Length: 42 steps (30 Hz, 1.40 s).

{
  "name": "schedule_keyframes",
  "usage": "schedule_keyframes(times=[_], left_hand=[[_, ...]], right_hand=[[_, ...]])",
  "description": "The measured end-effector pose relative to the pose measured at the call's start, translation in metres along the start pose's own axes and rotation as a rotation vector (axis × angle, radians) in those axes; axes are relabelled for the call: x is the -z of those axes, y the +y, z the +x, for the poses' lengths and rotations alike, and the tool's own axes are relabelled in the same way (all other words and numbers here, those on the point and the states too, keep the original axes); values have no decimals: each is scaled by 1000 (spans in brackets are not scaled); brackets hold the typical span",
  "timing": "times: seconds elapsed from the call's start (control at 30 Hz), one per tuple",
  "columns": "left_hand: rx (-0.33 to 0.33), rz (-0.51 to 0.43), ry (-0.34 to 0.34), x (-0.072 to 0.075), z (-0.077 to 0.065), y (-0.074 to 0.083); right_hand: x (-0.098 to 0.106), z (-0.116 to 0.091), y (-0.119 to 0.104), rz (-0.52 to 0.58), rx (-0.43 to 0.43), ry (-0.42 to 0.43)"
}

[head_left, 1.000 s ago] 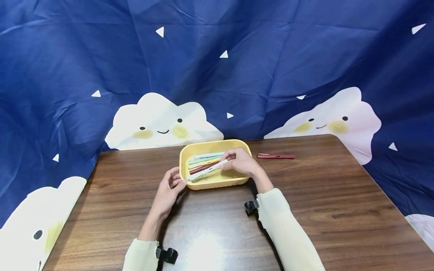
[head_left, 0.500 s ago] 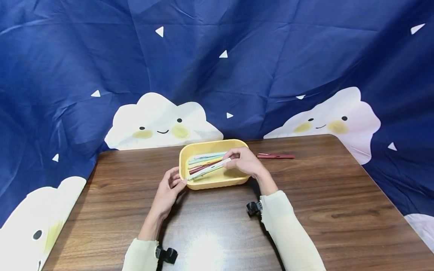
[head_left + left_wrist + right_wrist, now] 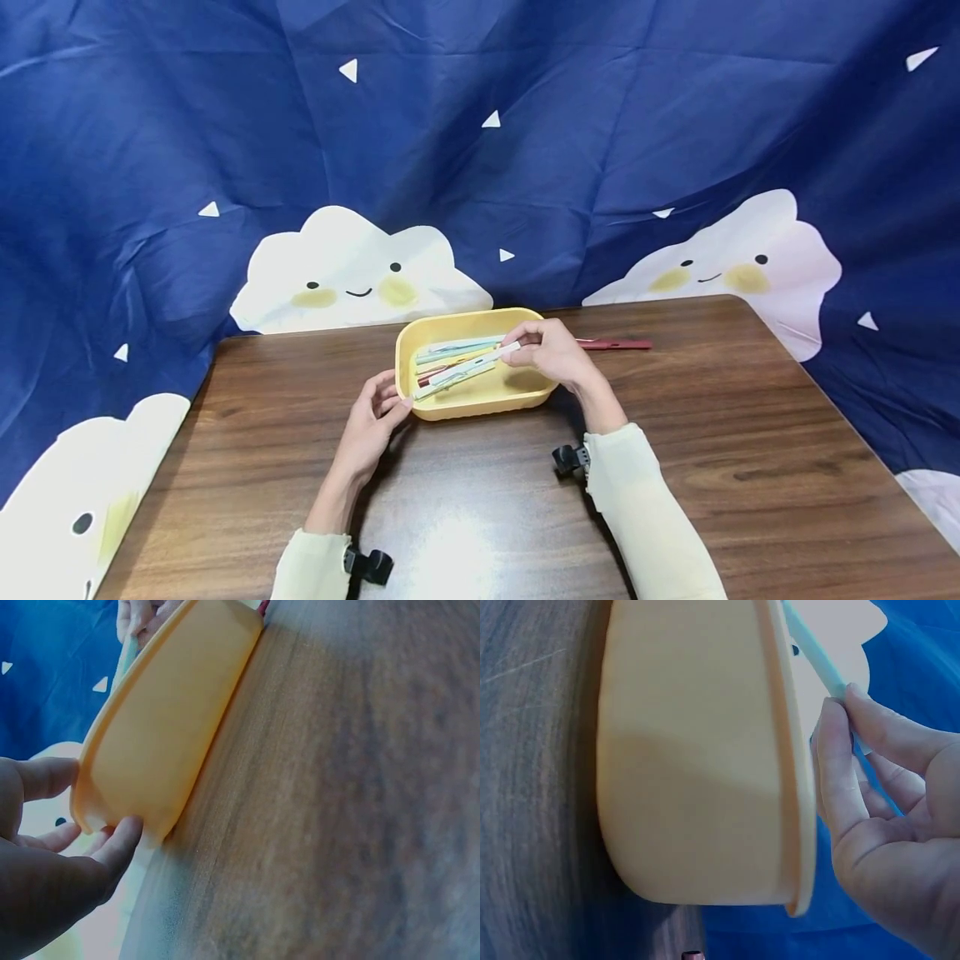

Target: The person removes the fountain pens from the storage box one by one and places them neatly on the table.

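Note:
A yellow plastic box (image 3: 483, 407) stands on the table with several pens in it, among them light blue, yellow and dark red ones. My left hand (image 3: 369, 427) holds the box's left end, its thumb near the front corner. In the left wrist view, fingertips touch the box wall (image 3: 154, 712) and rim. Between thumb and fingertips, my right hand (image 3: 553, 353) pinches the right end of a pale whitish-green pen (image 3: 472, 363), which slants down leftward over the others. The right wrist view shows this pen (image 3: 817, 656) above the box rim; its lower end is hidden there.
A dark red pen (image 3: 618, 344) lies on the wooden table (image 3: 720, 433), right of the box and partly behind the right hand. A blue curtain (image 3: 540, 167) with white clouds hangs behind the table's back edge. Each wrist wears a small black camera (image 3: 369, 567).
My right hand has moved slightly right and up, drawing the pale pen with it, so it now lifts away from the other pens. The left hand and the box have stayed in place.

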<state>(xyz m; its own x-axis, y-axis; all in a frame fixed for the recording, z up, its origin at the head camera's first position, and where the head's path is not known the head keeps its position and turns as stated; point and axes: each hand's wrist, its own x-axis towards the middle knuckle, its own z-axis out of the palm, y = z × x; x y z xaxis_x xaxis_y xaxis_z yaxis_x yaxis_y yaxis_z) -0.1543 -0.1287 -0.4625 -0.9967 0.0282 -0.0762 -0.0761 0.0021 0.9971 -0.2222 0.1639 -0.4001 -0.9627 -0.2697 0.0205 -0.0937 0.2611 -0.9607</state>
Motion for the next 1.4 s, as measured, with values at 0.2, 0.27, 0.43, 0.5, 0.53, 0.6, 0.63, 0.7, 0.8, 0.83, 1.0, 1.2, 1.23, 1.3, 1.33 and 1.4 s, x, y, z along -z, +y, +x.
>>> schedule_keyframes(times=[0.2,0.27,0.43,0.5,0.53,0.6,0.63,0.7,0.8,0.83,1.0,1.2,1.23,1.3,1.33,1.4], left_hand=[[0,-1,4,1,-1,-2],[1,1,4,1,-1,-2],[4,3,1,1,0,-1],[1,2,1,2,0,-1],[0,0,0,2,0,-1],[-3,-1,1,2,0,-1],[-5,-1,1,2,0,-1],[-6,0,0,2,0,-1],[-6,3,-1,2,0,0],[-7,2,-2,1,-1,0],[-14,-6,4,2,-1,-1],[-19,-7,3,1,-1,-1],[-19,-7,3,1,-1,-1],[-16,-5,3,1,-1,-1],[-16,-6,4,1,-1,-1],[-16,-8,7,2,-1,-1]], right_hand=[[8,-3,-2,41,3,21],[12,-5,-2,50,7,29],[20,-7,-2,48,-3,48],[23,-8,-1,44,-4,57],[24,-8,0,43,-2,60],[26,-8,1,44,2,68],[28,-8,2,50,3,71],[29,-9,2,54,8,79],[32,-9,4,55,9,91],[33,-9,4,52,7,96],[37,-10,7,64,-13,102],[42,-11,12,89,-23,116],[43,-12,12,91,-19,118],[45,-12,13,100,-16,123],[46,-13,13,102,-15,125],[47,-13,14,108,-15,124]])
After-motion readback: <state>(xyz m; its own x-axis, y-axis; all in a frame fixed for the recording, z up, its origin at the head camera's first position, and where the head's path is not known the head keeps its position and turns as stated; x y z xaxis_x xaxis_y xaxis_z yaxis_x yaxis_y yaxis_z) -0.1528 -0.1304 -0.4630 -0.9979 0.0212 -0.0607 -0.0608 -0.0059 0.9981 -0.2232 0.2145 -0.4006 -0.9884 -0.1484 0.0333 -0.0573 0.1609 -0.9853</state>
